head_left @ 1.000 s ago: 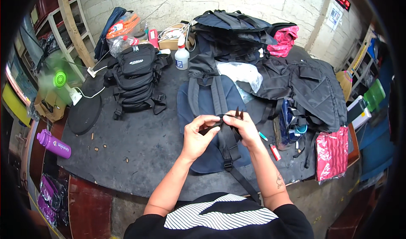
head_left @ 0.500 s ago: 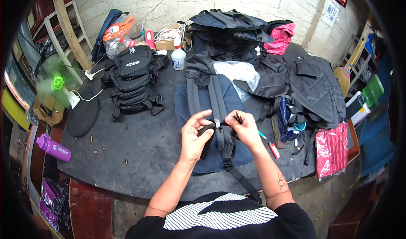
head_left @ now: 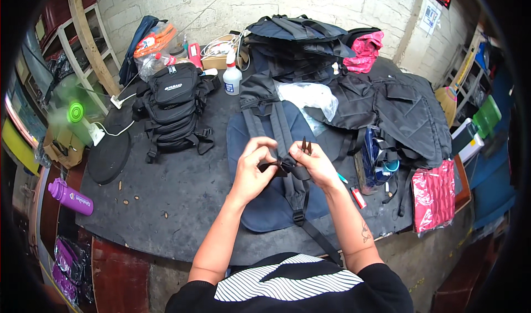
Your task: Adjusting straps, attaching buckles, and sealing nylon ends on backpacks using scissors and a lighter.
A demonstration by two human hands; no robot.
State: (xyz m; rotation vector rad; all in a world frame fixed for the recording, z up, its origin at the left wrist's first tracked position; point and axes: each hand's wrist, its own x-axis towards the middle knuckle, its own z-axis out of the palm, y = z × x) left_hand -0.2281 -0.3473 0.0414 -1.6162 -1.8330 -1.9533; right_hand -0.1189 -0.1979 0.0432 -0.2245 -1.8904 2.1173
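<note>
Before me on the dark table lies a navy backpack panel (head_left: 260,210) with two padded black shoulder straps (head_left: 282,127). Over its middle, my left hand (head_left: 249,172) is closed, thumb and fingers pinching a piece of black webbing strap (head_left: 298,172). My right hand (head_left: 318,168) grips the same webbing close by, and also holds small dark thread snips (head_left: 306,146) with their two points up. The exact spot between my fingertips is partly hidden. Below the hands, a black buckle (head_left: 298,217) and a loose webbing tail run toward me.
At left lies a black bag (head_left: 174,100); a white spray bottle (head_left: 232,79) stands behind. Stacked backpack parts (head_left: 298,33) sit at the back, a black backpack (head_left: 412,114) at right. A red lighter (head_left: 358,197) is near my right forearm, a purple bottle (head_left: 71,197) at the left edge.
My hands have shifted slightly and the webbing between them is turned. The snips in my right hand now point upward with both tips showing.
</note>
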